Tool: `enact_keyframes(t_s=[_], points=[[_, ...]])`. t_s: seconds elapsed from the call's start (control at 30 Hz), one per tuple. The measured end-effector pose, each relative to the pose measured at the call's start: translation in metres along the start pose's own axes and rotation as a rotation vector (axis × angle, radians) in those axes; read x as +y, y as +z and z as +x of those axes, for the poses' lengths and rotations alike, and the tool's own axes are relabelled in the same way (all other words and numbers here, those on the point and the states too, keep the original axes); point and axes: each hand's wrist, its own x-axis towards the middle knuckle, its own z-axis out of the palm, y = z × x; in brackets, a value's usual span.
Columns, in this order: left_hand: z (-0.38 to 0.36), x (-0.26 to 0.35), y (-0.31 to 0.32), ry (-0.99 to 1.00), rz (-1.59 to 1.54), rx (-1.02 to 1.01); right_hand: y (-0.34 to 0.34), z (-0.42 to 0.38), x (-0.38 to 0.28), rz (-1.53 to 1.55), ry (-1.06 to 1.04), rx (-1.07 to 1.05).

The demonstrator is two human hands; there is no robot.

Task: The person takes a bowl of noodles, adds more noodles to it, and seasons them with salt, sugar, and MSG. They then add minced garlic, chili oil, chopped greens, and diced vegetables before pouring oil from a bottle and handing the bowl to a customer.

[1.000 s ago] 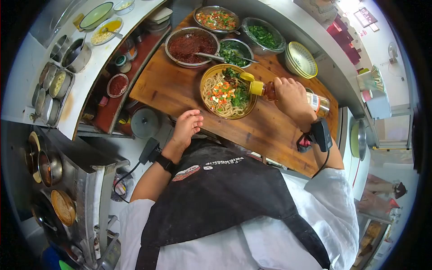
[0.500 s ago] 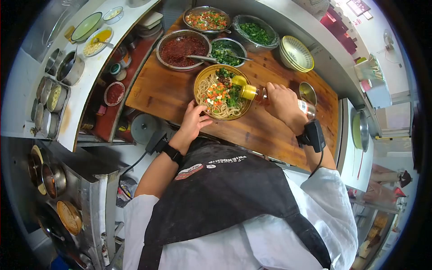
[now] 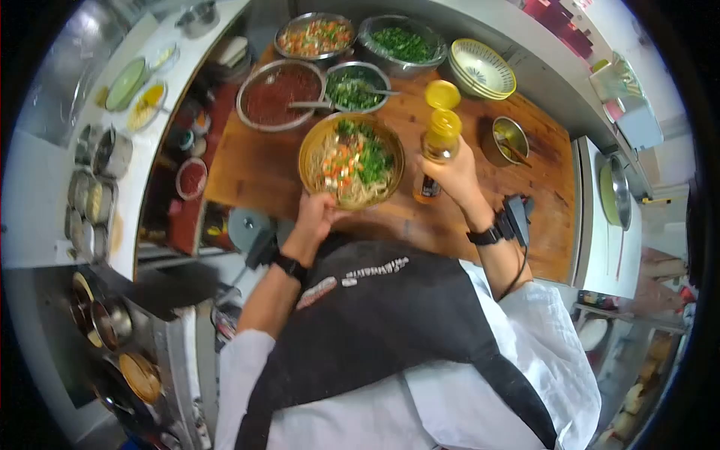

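Note:
A yellow-brown bowl [image 3: 306, 161] holds noodles [image 3: 330, 159] topped with diced orange vegetables and chopped greens. At its lower rim is my left hand [image 3: 319, 212], the thumb over the edge and the fingers under it, gripping the bowl. To the right of the bowl, my right hand [image 3: 452, 171] is wrapped round a bottle [image 3: 427, 187] with a yellow cap. The bottle stands upright, its flip lid open. Part of its body is hidden behind my fingers.
Behind the bowl are a pan of red sauce [image 3: 277, 96], bowls of chopped greens [image 3: 351, 88] and diced vegetables [image 3: 313, 36]. Stacked patterned bowls [image 3: 484, 69] sit at the back right, a metal pot [image 3: 510, 141] right of the bottle. Metal containers line the left counter [image 3: 124, 199].
The bottle has gone from tilted over the noodles to upright, right of the bowl. My left hand now grips the rim, and the bowl appears tilted and nearer.

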Motion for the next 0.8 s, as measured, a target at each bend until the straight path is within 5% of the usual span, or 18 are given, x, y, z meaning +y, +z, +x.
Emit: enact_keyframes(t_s=[0.07,0.13,0.3,0.53,0.8], points=[[-0.004,-0.015,-0.037,-0.023,0.131,0.007,-0.022,-0.012,0.005,0.04,0.053,0.087],[-0.047,0.013,0.047,0.079,0.08,0.067,-0.049,-0.003,0.033,0.124,0.079,0.253],[-0.04,0.047,0.118,0.139,0.224,0.039,-0.061,-0.012,0.074,0.156,0.149,0.436],[0.073,0.123,0.292,0.207,0.248,-0.188,-0.077,-0.012,0.115,0.228,0.209,0.49],[0.219,0.139,0.369,0.158,0.165,-0.061,-0.096,-0.008,0.151,0.048,0.108,0.458]])
